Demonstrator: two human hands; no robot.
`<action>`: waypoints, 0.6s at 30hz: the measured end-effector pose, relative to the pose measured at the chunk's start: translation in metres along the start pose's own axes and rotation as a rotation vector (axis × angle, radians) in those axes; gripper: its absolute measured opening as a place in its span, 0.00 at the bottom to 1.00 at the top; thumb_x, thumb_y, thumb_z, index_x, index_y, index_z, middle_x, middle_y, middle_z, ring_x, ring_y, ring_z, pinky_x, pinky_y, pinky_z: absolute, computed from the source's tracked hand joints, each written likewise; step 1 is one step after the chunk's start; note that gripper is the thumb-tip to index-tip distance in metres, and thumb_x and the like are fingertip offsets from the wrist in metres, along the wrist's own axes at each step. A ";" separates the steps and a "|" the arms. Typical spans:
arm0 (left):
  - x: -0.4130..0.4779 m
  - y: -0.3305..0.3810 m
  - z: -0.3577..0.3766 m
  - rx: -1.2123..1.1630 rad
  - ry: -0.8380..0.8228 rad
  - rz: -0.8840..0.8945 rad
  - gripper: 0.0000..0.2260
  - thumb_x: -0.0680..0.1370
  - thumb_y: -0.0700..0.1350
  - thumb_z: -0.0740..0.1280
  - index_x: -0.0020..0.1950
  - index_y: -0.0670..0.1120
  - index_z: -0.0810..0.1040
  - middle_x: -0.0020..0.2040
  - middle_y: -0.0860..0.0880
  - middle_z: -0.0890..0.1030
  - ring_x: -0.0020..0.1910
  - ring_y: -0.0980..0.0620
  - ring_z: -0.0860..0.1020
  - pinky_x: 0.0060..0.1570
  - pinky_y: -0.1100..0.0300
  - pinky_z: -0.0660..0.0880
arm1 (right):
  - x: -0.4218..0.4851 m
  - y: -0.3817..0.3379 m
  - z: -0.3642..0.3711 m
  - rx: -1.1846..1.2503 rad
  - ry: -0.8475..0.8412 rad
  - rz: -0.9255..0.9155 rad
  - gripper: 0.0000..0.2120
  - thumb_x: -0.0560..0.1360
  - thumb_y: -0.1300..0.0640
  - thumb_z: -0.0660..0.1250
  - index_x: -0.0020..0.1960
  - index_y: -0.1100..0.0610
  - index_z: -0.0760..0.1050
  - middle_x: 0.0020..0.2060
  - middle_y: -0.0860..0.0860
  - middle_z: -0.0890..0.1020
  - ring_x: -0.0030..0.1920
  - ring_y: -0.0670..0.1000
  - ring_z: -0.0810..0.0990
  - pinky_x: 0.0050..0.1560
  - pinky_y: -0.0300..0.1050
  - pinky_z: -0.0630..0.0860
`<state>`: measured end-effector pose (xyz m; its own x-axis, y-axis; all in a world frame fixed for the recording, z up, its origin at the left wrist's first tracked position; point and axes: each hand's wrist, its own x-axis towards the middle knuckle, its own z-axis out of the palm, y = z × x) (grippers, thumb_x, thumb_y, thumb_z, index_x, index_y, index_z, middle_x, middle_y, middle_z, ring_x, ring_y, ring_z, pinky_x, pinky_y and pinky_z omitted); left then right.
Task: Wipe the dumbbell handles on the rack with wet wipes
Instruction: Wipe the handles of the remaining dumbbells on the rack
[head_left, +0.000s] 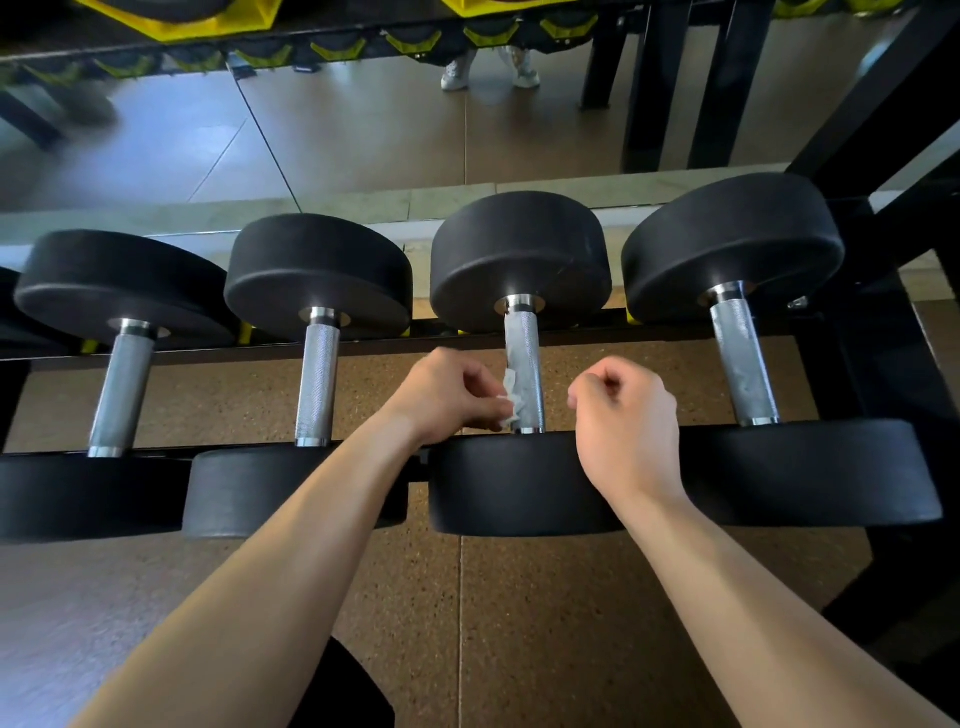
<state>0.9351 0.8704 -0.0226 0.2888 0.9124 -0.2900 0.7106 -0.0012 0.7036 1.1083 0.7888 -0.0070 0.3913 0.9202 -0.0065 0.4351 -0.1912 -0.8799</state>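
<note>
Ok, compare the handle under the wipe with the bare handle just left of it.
The covered handle has a white wet wipe draped along it and looks dull; the bare handle shows shiny knurled metal. The left hand pinches the wet wipe beside the covered handle; nothing touches the bare handle. Both lie across the rack between black round heads.

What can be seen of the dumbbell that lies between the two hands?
The dumbbell, second from the right on the rack, has two round matte black heads joined by a knurled metal handle with shiny collars. It lies across the rails, pointing away. A whitish wet wipe clings along the handle; the left hand pinches its loose end. The right hand, fingers curled, is beside the handle.
</note>
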 end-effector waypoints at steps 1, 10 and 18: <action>0.001 0.000 0.001 -0.042 0.044 -0.004 0.03 0.74 0.43 0.77 0.43 0.46 0.85 0.40 0.50 0.86 0.40 0.57 0.84 0.45 0.61 0.82 | 0.000 0.000 0.000 0.002 0.000 -0.002 0.10 0.81 0.60 0.62 0.43 0.55 0.78 0.36 0.47 0.80 0.39 0.33 0.77 0.32 0.22 0.68; 0.016 0.021 0.001 -0.156 0.302 0.010 0.04 0.74 0.44 0.77 0.41 0.49 0.84 0.40 0.53 0.85 0.42 0.56 0.84 0.46 0.58 0.83 | 0.000 0.003 0.000 0.001 -0.013 -0.017 0.09 0.81 0.59 0.62 0.44 0.55 0.79 0.37 0.46 0.80 0.41 0.33 0.77 0.33 0.22 0.68; -0.002 0.030 0.000 -0.041 0.246 0.059 0.05 0.72 0.46 0.79 0.41 0.52 0.84 0.39 0.55 0.84 0.39 0.60 0.82 0.46 0.59 0.82 | 0.000 0.001 0.000 0.012 -0.013 -0.032 0.08 0.81 0.59 0.64 0.45 0.50 0.78 0.39 0.43 0.80 0.40 0.39 0.79 0.33 0.25 0.70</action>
<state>0.9562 0.8684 -0.0007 0.1607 0.9834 -0.0844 0.6691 -0.0457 0.7417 1.1086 0.7891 -0.0083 0.3663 0.9304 0.0159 0.4377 -0.1573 -0.8853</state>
